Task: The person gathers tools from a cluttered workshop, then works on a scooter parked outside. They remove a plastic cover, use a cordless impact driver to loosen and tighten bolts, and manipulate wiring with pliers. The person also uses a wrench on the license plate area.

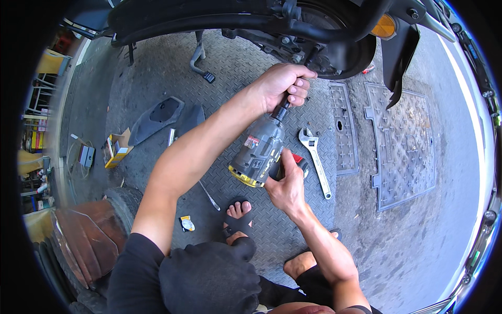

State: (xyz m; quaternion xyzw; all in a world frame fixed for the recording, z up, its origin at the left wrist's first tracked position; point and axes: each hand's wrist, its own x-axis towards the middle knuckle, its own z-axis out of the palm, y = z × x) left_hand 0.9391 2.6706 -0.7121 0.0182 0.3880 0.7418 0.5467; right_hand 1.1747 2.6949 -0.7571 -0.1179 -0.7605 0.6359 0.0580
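A dark grey cordless impact wrench [260, 149] with a yellow rear rim points up and away toward the wheel [348, 44] of a motorbike. My right hand [288, 184] is closed around its handle, and a red patch shows beside the fingers. Farther up, my left hand [287, 86] wraps round the dark extension shaft [282, 107] at the tool's nose. Beyond that hand the shaft reaches the parts by the wheel hub; its exact seat there is too dark to make out. To the right of the tool lies a silver adjustable wrench [317, 162] on the ground.
Black tubing of the motorbike [235, 22] hangs low across the top, with a pedal [208, 77] below. Grey plastic covers [157, 119], an open yellow box [118, 149] and a thin rod-like tool [210, 196] lie left. Metal covers [405, 146] are set in the ground at right.
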